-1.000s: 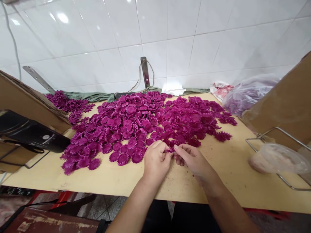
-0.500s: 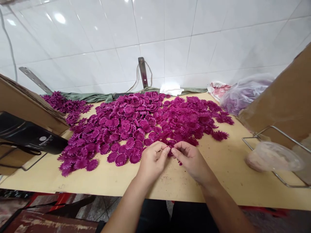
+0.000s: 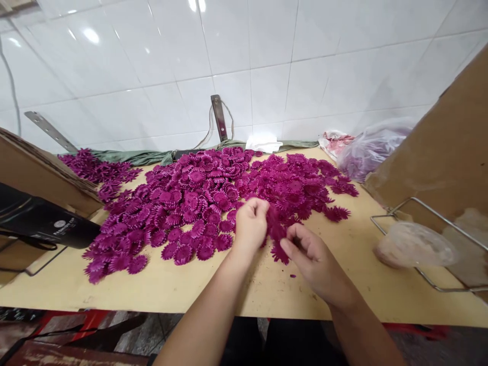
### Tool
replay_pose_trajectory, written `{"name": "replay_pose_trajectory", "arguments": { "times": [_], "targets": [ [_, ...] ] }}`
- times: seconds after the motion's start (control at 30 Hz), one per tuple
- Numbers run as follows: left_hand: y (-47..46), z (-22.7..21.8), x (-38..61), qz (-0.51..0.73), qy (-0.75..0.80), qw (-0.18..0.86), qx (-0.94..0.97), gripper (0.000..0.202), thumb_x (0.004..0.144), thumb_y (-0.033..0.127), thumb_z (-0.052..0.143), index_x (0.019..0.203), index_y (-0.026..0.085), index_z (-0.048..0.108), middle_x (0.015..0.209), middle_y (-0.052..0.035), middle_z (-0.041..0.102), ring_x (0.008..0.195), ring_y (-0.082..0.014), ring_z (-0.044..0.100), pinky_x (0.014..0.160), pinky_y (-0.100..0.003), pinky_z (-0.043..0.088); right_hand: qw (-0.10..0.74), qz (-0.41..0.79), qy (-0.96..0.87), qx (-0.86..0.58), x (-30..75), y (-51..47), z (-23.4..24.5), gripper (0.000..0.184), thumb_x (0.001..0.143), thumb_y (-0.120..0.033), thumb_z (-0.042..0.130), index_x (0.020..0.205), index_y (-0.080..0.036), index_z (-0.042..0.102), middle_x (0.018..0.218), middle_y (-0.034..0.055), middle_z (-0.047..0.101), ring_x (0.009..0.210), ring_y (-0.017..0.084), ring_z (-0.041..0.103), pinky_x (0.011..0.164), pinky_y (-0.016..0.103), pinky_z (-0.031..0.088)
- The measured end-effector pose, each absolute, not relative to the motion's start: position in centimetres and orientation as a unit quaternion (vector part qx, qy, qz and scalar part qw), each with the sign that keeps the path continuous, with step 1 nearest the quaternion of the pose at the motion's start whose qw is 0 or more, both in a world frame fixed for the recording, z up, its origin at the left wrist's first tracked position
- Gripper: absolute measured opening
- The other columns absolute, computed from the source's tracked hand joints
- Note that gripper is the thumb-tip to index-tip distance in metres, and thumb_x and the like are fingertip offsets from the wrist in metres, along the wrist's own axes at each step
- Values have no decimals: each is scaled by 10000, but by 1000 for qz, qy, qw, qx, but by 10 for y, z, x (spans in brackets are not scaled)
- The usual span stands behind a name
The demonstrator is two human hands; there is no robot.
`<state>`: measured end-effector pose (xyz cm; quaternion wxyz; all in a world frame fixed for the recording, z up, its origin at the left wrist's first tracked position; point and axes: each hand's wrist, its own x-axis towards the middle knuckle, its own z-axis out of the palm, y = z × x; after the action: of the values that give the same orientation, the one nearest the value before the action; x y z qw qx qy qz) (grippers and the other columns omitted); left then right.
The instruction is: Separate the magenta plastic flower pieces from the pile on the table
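A wide heap of magenta plastic flower pieces covers the back half of the pale wooden table. My left hand is raised at the heap's near edge, fingers closed on a blurred magenta flower piece. My right hand hovers just right of it and lower, fingers curled inward. Another flower piece sits at its thumb and fingertips. The two hands are a short gap apart.
A smaller flower heap lies at the back left by a cardboard sheet and a black device. At right are a cardboard box, a wire rack with a clear bag, and a plastic bag.
The hands, pinched together on one flower piece before, have parted. My left hand has lifted toward the heap with a piece; my right hand has dropped back slightly.
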<state>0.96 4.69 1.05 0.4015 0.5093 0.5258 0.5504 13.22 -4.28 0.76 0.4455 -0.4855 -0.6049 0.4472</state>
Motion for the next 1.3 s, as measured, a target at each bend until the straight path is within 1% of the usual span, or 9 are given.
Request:
{"name": "replay_pose_trajectory", "arguments": {
  "times": [0.1,0.17,0.23,0.33,0.43,0.6,0.87,1.17,1.3],
  "targets": [
    [71,20,-7,592,573,368,430,250,835,181,361,597,186,435,505,56,470,452,-80,438,460,-189,352,409,475,-639,-445,140,-60,6,148,821,-279,482,694,-207,459,651,-15,463,612,128,445,563,246,388],
    [84,27,-15,594,568,360,441,186,824,209,424,644,180,460,558,50,497,478,-79,464,484,-192,382,421,495,-619,-440,145,-64,-1,131,828,-296,488,737,-204,508,682,-4,505,648,135,484,599,251,415],
    [95,32,-17,576,552,354,489,56,761,187,538,725,164,501,689,16,564,573,-90,530,577,-216,444,456,510,-579,-444,148,-61,-8,124,804,-315,529,760,-199,538,688,0,525,653,136,508,606,250,436],
    [104,34,-12,558,550,307,541,236,663,106,635,876,130,539,972,-80,585,833,-143,584,779,-280,461,508,513,-520,-456,148,-50,-14,138,727,-308,611,718,-201,524,697,1,548,649,131,528,583,239,452],
    [91,32,-9,541,552,233,591,259,710,96,576,967,123,560,1081,-117,554,950,-182,561,848,-335,445,535,504,-476,-484,145,-43,-14,174,666,-313,647,713,-205,519,692,4,574,647,137,548,573,245,467],
    [24,20,-8,436,462,327,700,129,790,176,518,855,171,629,853,-52,634,849,-176,587,779,-338,479,549,478,-441,-525,144,-36,-16,261,653,-346,640,850,-192,565,758,29,614,686,154,573,630,289,494],
    [-21,-7,-1,451,447,344,692,197,736,199,619,931,181,635,853,-56,616,771,-162,576,722,-299,486,553,459,-444,-535,133,-33,-20,216,681,-327,638,807,-187,532,659,-6,560,572,121,525,528,257,463],
    [-18,-10,-2,420,441,587,533,95,671,233,654,718,152,637,677,-25,645,636,-133,577,634,-271,475,526,432,-477,-556,122,-35,-15,194,691,-332,625,762,-194,508,635,-8,547,569,128,524,525,264,451],
    [-17,-9,-6,416,469,558,544,132,647,236,665,592,162,569,557,16,557,555,-111,502,552,-234,420,527,443,-474,-549,117,-37,-14,211,681,-357,627,752,-189,520,640,0,554,592,139,543,551,272,464]
  ]
}}
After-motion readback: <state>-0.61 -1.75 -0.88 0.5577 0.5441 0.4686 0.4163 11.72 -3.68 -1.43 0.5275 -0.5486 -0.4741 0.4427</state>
